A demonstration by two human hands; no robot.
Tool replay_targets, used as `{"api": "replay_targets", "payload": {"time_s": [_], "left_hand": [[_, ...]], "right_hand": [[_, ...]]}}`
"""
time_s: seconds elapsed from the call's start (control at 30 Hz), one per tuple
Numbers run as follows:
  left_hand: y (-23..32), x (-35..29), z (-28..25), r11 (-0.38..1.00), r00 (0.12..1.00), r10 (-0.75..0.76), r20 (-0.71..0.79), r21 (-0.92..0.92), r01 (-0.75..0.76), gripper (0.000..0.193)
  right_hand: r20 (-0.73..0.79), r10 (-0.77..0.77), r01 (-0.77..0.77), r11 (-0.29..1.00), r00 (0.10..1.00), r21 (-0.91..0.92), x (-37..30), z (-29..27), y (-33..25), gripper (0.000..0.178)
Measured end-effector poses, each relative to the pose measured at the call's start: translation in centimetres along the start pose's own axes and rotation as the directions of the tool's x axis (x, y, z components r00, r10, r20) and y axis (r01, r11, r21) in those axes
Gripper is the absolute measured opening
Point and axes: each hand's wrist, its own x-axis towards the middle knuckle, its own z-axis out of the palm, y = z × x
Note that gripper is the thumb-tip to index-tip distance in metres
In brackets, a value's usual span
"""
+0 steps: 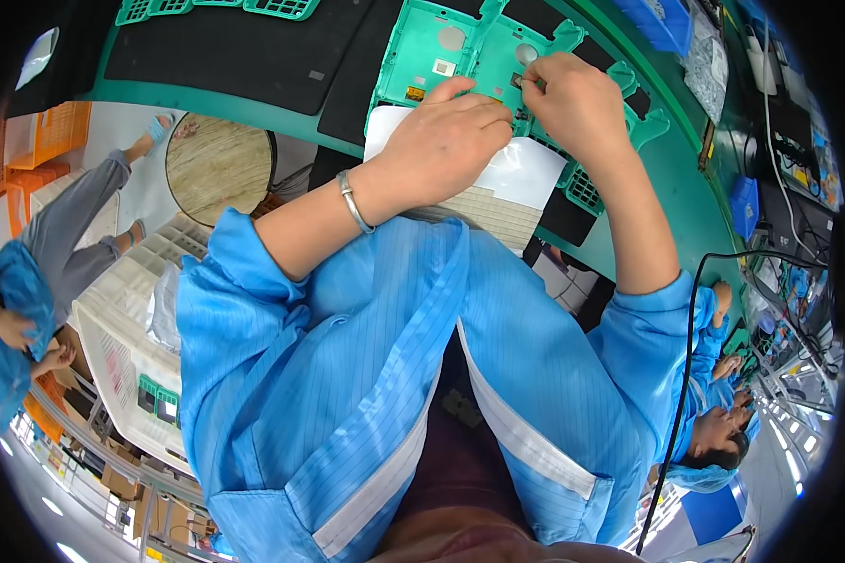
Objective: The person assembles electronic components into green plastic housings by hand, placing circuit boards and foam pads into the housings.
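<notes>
Green plastic housings [493,56] lie on the bench in front of me, with round silver discs and small labels inside. My left hand [446,141], wearing a metal bangle at the wrist, rests over the near edge of a housing. Its fingers bend together toward the right and one finger is raised; whatever is under the fingertips is hidden. My right hand [577,103] bends over the same housing, fingers pinched beside a silver disc [527,54]. I cannot make out what is in the pinch. A white sheet [535,174] lies beneath the hands.
Black mats [235,56] cover the green bench, with more green parts [277,7] along the far left. A blue bin [657,23] stands far right. A white crate [113,328], a round stool [221,164] and a seated person are at left. A black cable [690,347] hangs right.
</notes>
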Motion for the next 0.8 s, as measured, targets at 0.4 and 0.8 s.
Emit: {"api": "replay_targets", "payload": {"time_s": [0.4, 0.8], "left_hand": [[0.17, 0.07, -0.02, 1.0, 1.0, 0.008, -0.001, -0.013, -0.008, 0.008], [-0.15, 0.33, 0.08, 1.0, 1.0, 0.007, 0.002, -0.008, -0.007, 0.004]], "right_hand": [[-0.017, -0.171, 0.171, 0.985, 0.985, -0.016, 0.27, -0.03, 0.57, 0.01], [-0.036, -0.147, 0.145, 0.988, 0.988, -0.053, 0.48, 0.4, 0.41, 0.008]]}}
